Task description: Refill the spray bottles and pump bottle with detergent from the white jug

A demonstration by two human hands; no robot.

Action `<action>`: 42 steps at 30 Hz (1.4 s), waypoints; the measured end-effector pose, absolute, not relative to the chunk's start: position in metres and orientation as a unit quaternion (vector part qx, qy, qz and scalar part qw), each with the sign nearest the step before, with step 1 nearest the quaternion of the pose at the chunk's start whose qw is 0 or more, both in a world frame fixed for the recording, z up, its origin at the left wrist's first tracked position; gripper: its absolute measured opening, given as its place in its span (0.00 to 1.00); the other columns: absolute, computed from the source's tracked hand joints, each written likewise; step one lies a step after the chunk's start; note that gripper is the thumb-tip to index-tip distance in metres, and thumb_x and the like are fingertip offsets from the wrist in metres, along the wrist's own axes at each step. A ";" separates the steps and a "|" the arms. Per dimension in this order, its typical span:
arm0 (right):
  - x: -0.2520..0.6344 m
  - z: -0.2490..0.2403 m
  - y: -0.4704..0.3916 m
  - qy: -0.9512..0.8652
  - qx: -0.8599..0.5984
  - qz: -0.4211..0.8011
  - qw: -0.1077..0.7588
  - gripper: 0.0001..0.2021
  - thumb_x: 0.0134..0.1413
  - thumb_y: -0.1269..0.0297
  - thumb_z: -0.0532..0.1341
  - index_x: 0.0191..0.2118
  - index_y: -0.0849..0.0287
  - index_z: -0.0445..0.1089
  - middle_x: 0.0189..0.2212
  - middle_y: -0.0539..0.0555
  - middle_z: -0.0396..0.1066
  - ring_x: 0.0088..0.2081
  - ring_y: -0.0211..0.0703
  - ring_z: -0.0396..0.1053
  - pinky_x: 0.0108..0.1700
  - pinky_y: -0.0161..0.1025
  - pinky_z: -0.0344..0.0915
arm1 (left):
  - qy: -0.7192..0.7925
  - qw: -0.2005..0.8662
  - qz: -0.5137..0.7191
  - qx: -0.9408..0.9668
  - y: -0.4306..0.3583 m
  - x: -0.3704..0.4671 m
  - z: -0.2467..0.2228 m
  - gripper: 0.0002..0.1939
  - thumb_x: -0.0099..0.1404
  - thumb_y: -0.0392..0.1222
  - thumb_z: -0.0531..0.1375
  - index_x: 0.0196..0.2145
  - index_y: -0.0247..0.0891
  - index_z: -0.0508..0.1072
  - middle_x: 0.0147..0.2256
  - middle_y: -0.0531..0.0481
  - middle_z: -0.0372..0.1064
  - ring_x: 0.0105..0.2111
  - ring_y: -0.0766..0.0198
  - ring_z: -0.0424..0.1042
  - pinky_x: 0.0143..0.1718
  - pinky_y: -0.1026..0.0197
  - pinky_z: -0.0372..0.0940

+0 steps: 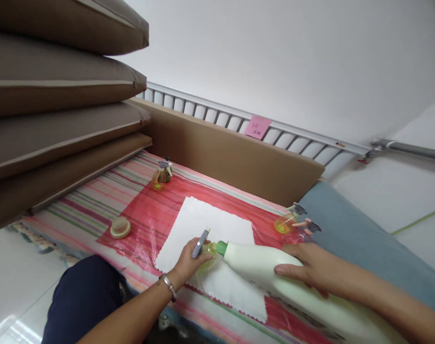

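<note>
My left hand (191, 260) is closed around a small clear yellow-green bottle (207, 262) and also holds a grey spray top (201, 242) upright beside its neck. Over the white cloth (217, 220), my right hand (307, 267) grips a large pale green bottle (264, 263), tilted down to the left. That bottle's green neck (221, 247) meets the mouth of the small bottle. Whether liquid flows is too small to tell. Beneath the white cloth lies a red plastic sheet (142, 215).
Spray bottles stand at the back left (159, 177) and at the right (285, 222). A round lidded tub (120, 227) sits on the left. Stacked brown cushions (67, 95) rise at the left; a brown board (221, 153) and a railing with a pink note (258, 127) lie behind.
</note>
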State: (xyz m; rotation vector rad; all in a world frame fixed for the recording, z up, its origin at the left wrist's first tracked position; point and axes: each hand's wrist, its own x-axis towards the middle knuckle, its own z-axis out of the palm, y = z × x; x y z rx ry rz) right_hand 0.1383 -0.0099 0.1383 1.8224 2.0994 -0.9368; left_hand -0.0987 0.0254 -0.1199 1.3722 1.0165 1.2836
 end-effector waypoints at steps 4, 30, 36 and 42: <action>0.137 0.138 -0.009 0.712 0.617 -0.316 0.108 0.18 0.51 0.51 0.56 0.34 0.63 0.68 0.22 0.49 0.62 0.19 0.34 0.61 0.14 0.29 0.57 | 0.419 0.479 0.526 0.564 0.025 -0.099 -0.119 0.21 0.50 0.47 0.67 0.42 0.38 0.73 0.40 0.47 0.72 0.40 0.56 0.69 0.44 0.57 0.62; 0.137 0.140 -0.010 0.709 0.619 -0.321 0.106 0.17 0.51 0.52 0.56 0.34 0.64 0.67 0.22 0.49 0.61 0.18 0.33 0.61 0.15 0.29 0.56 | 0.423 0.491 0.523 0.554 0.026 -0.098 -0.119 0.22 0.50 0.47 0.67 0.42 0.38 0.72 0.39 0.48 0.72 0.40 0.57 0.70 0.42 0.59 0.62; 0.140 0.138 -0.008 0.713 0.616 -0.317 0.105 0.18 0.51 0.51 0.56 0.35 0.63 0.67 0.23 0.50 0.62 0.19 0.35 0.62 0.15 0.29 0.57 | 0.424 0.488 0.523 0.555 0.025 -0.098 -0.116 0.21 0.51 0.47 0.66 0.42 0.38 0.72 0.39 0.47 0.72 0.39 0.57 0.69 0.43 0.58 0.62; 0.136 0.142 -0.008 0.709 0.618 -0.321 0.111 0.18 0.50 0.50 0.56 0.33 0.63 0.67 0.22 0.49 0.61 0.19 0.34 0.62 0.15 0.29 0.56 | 0.423 0.488 0.526 0.554 0.023 -0.098 -0.116 0.21 0.51 0.46 0.66 0.42 0.37 0.72 0.40 0.47 0.72 0.40 0.56 0.69 0.43 0.58 0.62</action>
